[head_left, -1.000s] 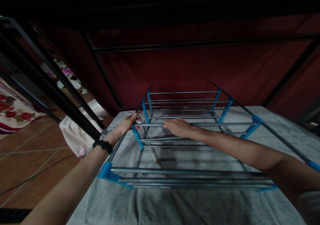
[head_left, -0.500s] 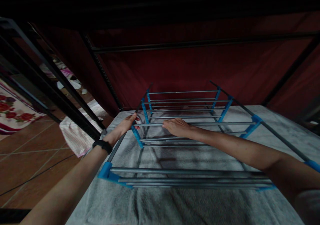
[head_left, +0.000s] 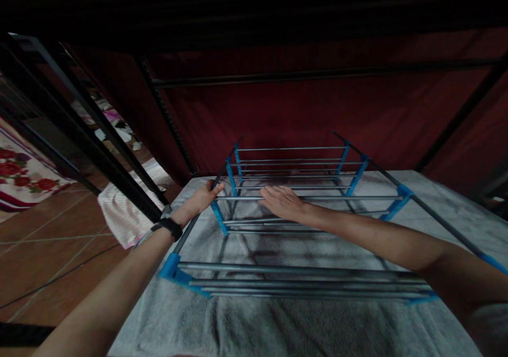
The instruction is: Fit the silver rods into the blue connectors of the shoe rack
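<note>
A shoe rack of thin grey metal tubes with blue plastic joints [head_left: 170,266] lies on a grey blanket [head_left: 254,328]. My left hand [head_left: 204,195], with a dark band on the wrist, holds the rack's left side pole at a blue joint; its thumb points toward the crossbar, and most of the other fingers are hidden behind the pole. Further right, my right hand [head_left: 281,201] has its fingers bent over the middle crossbar [head_left: 353,198], palm down. More crossbars run in tiers before and beyond my hands.
Dark red cloth [head_left: 270,116] hangs behind the blanket, crossed by a black metal frame bar [head_left: 309,74]. Black posts [head_left: 99,145] stand at the left. Beyond them are a striped cloth [head_left: 125,209], a floral cloth [head_left: 24,172] and a tiled floor [head_left: 59,256] with a thin cable.
My left thumb has lifted and stretched toward the crossbar, the left hand still at the same joint. The right hand stays on its bar. The view has shifted slightly.
</note>
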`<action>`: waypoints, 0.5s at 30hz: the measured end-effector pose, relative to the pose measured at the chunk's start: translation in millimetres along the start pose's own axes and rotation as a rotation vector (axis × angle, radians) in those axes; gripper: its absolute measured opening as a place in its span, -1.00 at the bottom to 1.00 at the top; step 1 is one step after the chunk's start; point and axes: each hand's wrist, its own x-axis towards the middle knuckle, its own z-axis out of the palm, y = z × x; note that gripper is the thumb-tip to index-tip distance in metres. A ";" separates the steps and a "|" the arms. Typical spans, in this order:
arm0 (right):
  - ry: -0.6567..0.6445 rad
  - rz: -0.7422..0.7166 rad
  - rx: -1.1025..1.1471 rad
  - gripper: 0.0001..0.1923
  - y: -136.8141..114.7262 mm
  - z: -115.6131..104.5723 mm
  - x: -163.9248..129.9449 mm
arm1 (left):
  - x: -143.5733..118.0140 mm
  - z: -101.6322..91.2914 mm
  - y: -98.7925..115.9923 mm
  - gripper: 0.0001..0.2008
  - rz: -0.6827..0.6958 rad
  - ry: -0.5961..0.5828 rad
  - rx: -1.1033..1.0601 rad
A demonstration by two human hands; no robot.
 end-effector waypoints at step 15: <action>-0.120 0.011 0.058 -0.68 3.2 2.3 2.9 | -13.5 -3.3 20.7 -0.40 0.058 -0.053 0.554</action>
